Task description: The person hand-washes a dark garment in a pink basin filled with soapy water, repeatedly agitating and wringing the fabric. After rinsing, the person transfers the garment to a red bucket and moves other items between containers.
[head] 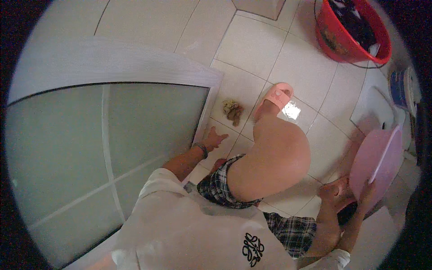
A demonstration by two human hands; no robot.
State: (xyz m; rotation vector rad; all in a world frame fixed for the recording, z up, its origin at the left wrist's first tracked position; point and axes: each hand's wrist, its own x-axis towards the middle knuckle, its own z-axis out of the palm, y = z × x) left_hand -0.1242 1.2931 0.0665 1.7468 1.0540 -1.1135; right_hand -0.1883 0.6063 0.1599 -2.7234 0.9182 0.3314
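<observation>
My left hand (215, 139), with a dark band at the wrist, reaches over the tiled floor beside the door frame. Its fingers are apart and I see nothing in them. Just beyond the fingertips lies a crumpled yellow-brown clump (233, 111), perhaps a wet rag; its material is unclear. On the other side, my right hand (368, 192) grips the near rim of a pink plastic basin (364, 158). The basin is tipped up on its side next to my right foot. Part of the right hand's fingers is hidden by the basin.
A white-framed frosted-glass door (152, 114) stands close on the left. A red bucket (337, 50) holding dark cloth sits at the far right. Behind the basin is a white fixture (374, 104), near a blue-and-white round object (400, 87). My foot wears a pink slipper (281, 94).
</observation>
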